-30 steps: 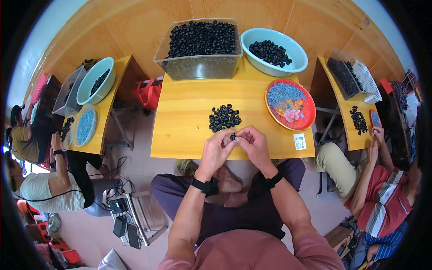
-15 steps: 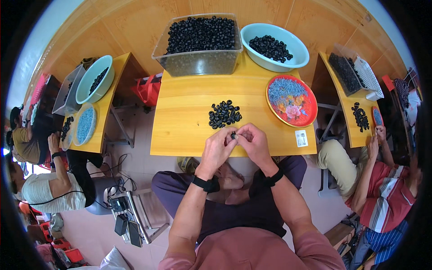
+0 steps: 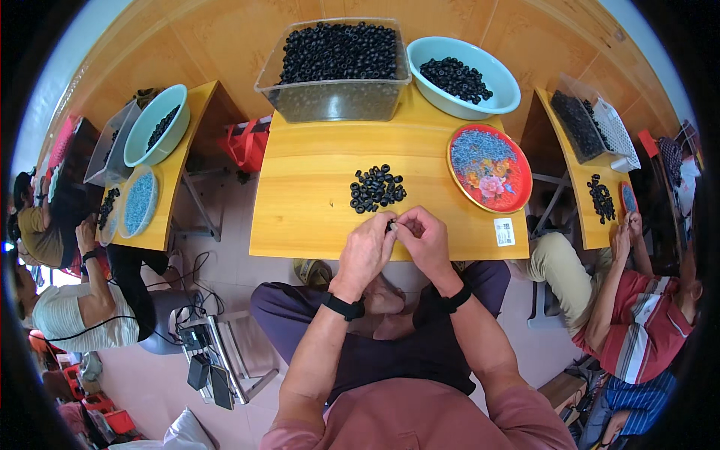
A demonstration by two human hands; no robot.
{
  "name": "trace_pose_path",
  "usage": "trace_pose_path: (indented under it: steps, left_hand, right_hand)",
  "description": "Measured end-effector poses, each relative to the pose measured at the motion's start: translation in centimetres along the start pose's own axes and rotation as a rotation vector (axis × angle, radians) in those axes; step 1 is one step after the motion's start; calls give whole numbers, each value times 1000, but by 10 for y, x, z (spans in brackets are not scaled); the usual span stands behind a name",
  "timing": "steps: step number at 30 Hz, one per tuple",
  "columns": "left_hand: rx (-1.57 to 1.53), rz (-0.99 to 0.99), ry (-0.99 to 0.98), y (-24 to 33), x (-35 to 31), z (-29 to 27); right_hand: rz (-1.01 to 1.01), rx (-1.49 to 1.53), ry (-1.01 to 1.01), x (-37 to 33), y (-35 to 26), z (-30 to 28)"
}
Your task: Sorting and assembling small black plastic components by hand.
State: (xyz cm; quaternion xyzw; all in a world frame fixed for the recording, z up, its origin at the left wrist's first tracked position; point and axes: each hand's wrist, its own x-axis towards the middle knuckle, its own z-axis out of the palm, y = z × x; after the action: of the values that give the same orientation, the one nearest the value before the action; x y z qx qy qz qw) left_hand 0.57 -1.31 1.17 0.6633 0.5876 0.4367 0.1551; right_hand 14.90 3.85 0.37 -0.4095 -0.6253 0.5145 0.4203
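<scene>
Above the table's near edge, my left hand (image 3: 365, 251) pinches a small black knob-like part (image 3: 390, 225) between thumb and fingers, mostly hidden. My right hand (image 3: 425, 238) meets it there, thumb and fingertips pressed together against the part. Whatever else the right fingertips hold is too small to make out. Just beyond both hands lies a loose pile of similar black parts (image 3: 377, 189). To the right, a red flowered plate (image 3: 516, 196) carries many tiny grey-blue pieces (image 3: 480, 148), perhaps small screws.
A clear plastic bin (image 3: 337, 105) full of black parts stands at the back of the yellow table (image 3: 300, 202). Beside it is a pale-blue basin (image 3: 504, 94) with more. A white label (image 3: 505, 232) sticks near the right edge. People work at side tables left and right.
Both hands stay together at nearly the same spot. The left fingers have closed further over the black part, so less of it shows. The view has shifted slightly.
</scene>
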Motion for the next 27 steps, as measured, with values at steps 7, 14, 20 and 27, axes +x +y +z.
trace_pose_path:
  steps: [7,14,20,27]
  left_hand:
    - [43,-65,-35,0,-3,1]
    - [-26,8,16,-4,1,1]
    - [103,-66,-67,2,7,-1]
    - [172,25,-214,4,16,-7]
  right_hand:
    - [3,-14,-11,-1,-7,-1]
    - [-11,3,12,2,-5,3]
    - [-24,54,53,0,0,3]
    - [8,84,12,-1,2,-5]
